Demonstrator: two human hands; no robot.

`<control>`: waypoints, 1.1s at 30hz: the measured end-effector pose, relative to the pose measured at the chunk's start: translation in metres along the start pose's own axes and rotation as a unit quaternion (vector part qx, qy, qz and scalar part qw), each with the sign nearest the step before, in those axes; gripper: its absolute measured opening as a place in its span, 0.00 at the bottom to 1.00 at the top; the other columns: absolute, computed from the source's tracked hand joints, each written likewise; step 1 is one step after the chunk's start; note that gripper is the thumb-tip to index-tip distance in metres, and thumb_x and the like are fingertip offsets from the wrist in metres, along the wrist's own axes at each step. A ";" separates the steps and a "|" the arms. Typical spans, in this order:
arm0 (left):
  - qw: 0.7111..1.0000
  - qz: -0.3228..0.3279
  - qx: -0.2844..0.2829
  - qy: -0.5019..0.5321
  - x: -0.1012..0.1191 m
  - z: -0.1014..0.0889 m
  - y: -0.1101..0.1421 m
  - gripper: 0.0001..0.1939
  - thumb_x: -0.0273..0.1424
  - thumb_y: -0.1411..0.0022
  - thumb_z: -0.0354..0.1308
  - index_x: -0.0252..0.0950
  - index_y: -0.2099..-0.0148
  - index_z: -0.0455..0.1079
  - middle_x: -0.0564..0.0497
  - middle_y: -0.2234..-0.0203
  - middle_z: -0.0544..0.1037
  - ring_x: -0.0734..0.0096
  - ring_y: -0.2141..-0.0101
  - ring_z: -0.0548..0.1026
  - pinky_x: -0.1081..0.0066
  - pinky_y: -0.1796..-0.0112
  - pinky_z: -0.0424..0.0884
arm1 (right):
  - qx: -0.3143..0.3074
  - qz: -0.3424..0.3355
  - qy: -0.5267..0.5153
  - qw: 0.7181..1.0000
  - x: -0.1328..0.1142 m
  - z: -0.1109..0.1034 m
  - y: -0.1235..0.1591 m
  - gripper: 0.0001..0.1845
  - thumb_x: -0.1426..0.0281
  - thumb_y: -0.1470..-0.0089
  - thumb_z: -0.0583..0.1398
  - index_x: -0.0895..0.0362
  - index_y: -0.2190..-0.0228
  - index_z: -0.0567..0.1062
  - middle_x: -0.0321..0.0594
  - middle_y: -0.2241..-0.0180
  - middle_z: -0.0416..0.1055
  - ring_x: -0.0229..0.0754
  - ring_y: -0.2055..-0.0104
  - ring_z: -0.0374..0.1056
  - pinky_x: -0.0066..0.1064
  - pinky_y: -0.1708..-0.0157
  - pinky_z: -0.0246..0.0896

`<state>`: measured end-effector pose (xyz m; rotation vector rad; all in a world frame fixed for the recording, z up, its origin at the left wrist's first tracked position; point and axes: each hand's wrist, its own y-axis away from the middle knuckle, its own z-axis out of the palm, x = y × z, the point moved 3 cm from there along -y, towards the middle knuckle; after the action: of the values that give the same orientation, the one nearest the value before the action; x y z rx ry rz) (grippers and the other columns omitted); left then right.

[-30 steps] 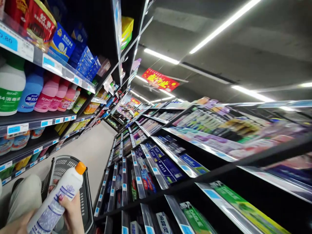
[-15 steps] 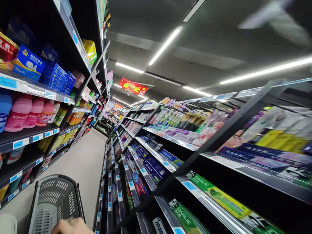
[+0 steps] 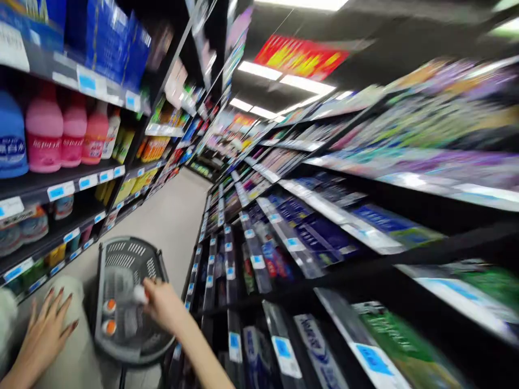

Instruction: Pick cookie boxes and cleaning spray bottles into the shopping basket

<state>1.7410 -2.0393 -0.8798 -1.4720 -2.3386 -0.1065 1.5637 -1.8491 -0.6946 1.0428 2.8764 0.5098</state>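
Observation:
My right hand (image 3: 162,303) reaches over the dark grey shopping basket (image 3: 140,351), its fingers closed on a small whitish object (image 3: 140,295). Blur hides what kind of object that is. Inside the basket, on the left side, two orange round tops ringed with white (image 3: 109,306) show; the bodies beneath are hard to make out. My left hand (image 3: 52,329) lies with fingers spread on a leg in light trousers (image 3: 67,362), beside the basket, and holds nothing.
Shelves on the left carry pink bottles (image 3: 45,132), a blue bottle (image 3: 11,135) and blue boxes (image 3: 107,40). Close on the right, a dark shelf rack holds green toothpaste boxes (image 3: 399,337) and other packs. A pale aisle floor (image 3: 174,208) runs ahead between them.
My view has tipped down, bringing the whole basket and my left hand into sight. My right hand, earlier at the bottom edge, is now over the basket with a whitish object.

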 end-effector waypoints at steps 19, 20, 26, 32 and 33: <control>0.998 -0.002 -0.061 -0.027 0.005 0.017 -0.020 0.31 0.39 0.31 0.49 0.38 0.29 0.51 0.36 0.30 0.45 0.38 0.33 0.46 0.39 0.42 0.60 | -0.190 -0.024 -0.080 0.978 -0.003 0.295 -0.232 0.16 0.66 0.38 0.61 0.60 0.50 0.71 0.46 0.50 0.71 0.47 0.50 0.70 0.45 0.51 0.69; 0.998 -0.006 -0.065 -0.024 0.005 0.017 -0.021 0.32 0.38 0.31 0.49 0.39 0.29 0.48 0.37 0.29 0.44 0.39 0.33 0.46 0.39 0.42 0.60 | -0.199 -0.028 -0.086 0.976 -0.006 0.303 -0.238 0.16 0.66 0.39 0.61 0.60 0.51 0.72 0.46 0.50 0.71 0.47 0.50 0.70 0.45 0.51 0.68; 0.996 -0.024 -0.083 -0.025 0.003 0.020 -0.031 0.35 0.37 0.32 0.50 0.44 0.27 0.41 0.40 0.29 0.41 0.38 0.32 0.45 0.39 0.43 0.63 | -0.240 -0.041 -0.106 0.964 -0.009 0.322 -0.264 0.15 0.67 0.38 0.60 0.60 0.52 0.72 0.46 0.50 0.70 0.46 0.49 0.70 0.43 0.50 0.67; 0.995 -0.029 -0.089 -0.025 0.006 0.021 -0.037 0.36 0.37 0.32 0.51 0.46 0.27 0.40 0.40 0.29 0.42 0.38 0.33 0.47 0.38 0.45 0.65 | -0.272 -0.044 -0.121 0.954 -0.001 0.325 -0.269 0.14 0.67 0.38 0.61 0.61 0.54 0.73 0.46 0.50 0.71 0.45 0.51 0.70 0.43 0.51 0.68; 0.995 -0.029 -0.090 -0.025 0.006 0.022 -0.037 0.36 0.37 0.32 0.50 0.46 0.27 0.40 0.40 0.29 0.42 0.38 0.33 0.47 0.38 0.45 0.65 | -0.274 -0.042 -0.122 0.953 -0.001 0.326 -0.268 0.14 0.66 0.38 0.60 0.61 0.53 0.73 0.46 0.50 0.70 0.45 0.51 0.70 0.43 0.51 0.68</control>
<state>1.7000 -2.0455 -0.8927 -1.5055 -2.4673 -0.3058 1.4471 -1.9474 -1.0881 0.8128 2.3388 1.0132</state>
